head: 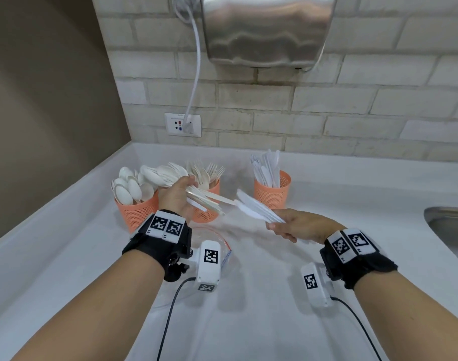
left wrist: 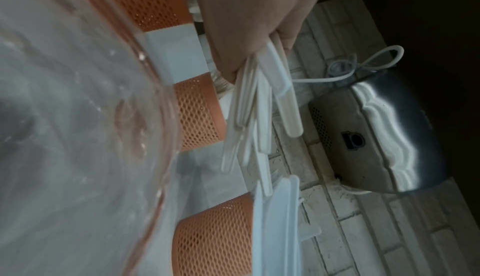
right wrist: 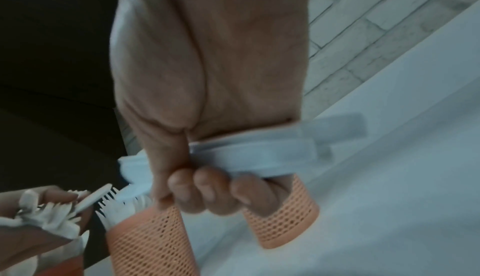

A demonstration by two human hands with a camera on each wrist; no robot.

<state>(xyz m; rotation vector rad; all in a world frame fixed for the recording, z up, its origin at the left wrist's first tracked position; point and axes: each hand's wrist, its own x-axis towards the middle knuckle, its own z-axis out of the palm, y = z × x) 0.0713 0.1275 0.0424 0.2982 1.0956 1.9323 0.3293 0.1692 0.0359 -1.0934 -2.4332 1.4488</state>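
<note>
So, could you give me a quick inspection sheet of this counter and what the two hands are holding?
Surface: white countertop; steel sink at its right edge.
Job's things: bundle of cream disposable utensils; fan of white plastic knives; orange mesh spoon cup, orange mesh fork cup, orange mesh knife cup.
Clutter: clear plastic zip bag lying under the left wrist.
Grippers: left hand grips the cream bundle; right hand grips the knives.
Cables: two black wrist-camera cables; white cable plugged into a wall socket.
Surroundings: steel hand dryer, pale brick wall.
</note>
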